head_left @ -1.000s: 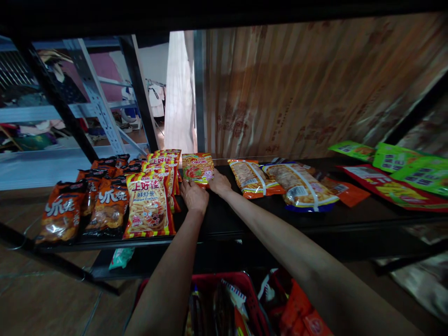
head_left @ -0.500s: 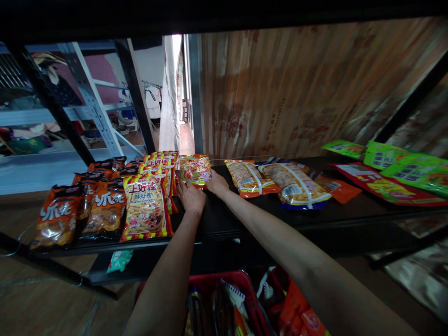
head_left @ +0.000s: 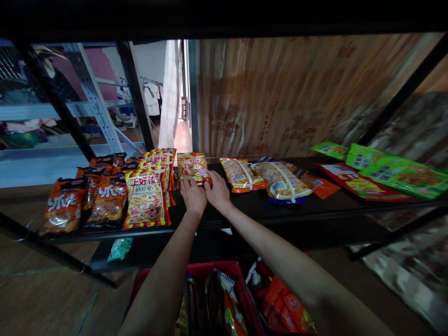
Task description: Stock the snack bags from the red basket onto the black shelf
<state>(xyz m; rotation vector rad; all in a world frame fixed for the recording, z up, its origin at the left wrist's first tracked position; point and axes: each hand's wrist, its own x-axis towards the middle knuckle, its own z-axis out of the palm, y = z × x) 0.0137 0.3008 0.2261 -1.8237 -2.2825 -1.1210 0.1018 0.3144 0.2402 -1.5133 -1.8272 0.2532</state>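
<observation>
Left hand [head_left: 193, 196] and right hand [head_left: 217, 190] with fingers extended, fingertips at the near edge of a red-and-green snack packet [head_left: 192, 167] on a black shelf [head_left: 280, 212], just beside upright prawn cracker bags [head_left: 147, 198].

red-and-green packet [head_left: 192, 166] on black shelf [head_left: 245, 207]

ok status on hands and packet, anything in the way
Left hand, right hand: open, fingers at packet's near edge. Packet toward shelf's back. Prawn crackers close on its left.
</observation>
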